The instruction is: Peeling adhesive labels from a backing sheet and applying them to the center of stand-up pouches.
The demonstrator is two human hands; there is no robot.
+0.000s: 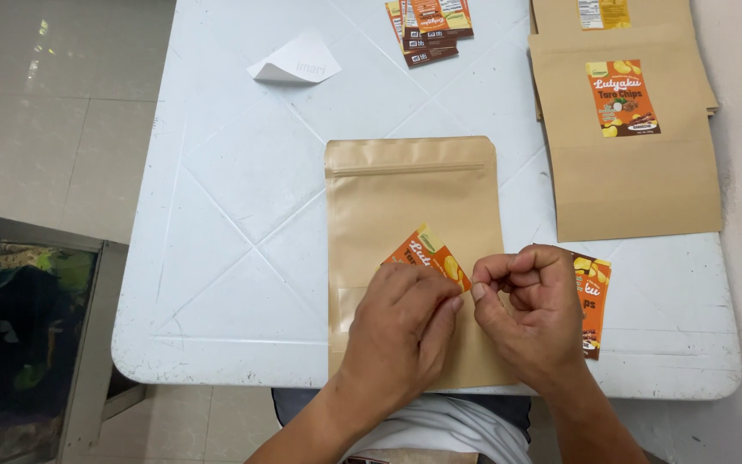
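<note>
Head view: the person's left hand [405, 322] pinches an orange printed sticker label [429, 255] between thumb and fingers, holding it tilted just above a plain brown kraft-paper zip pouch [405, 198] that lies flat on the near middle of the white plastic table [225, 215]. The right hand [530, 305] is closed narrow, its thumb and forefinger meeting right at the label's near right corner, as if picking at the edge or backing; whether the backing is off cannot be told. The pouch under the hands carries no label on its face, so this one judges as not yet stuck down.

To the far right a stack of flat brown kraft pouches [637, 185] rests at the table's edge, the top one already bearing an orange label, so some pieces look finished. Just right of the right hand, partly hidden by it, lie more loose orange labels [596, 296]. At the far middle sits a small pile of orange labels [429, 26], and left of it a curled white backing paper [295, 62], well apart from the hands.

Nothing lies on the pouch's upper face; only the hands themselves cover its near part
</note>
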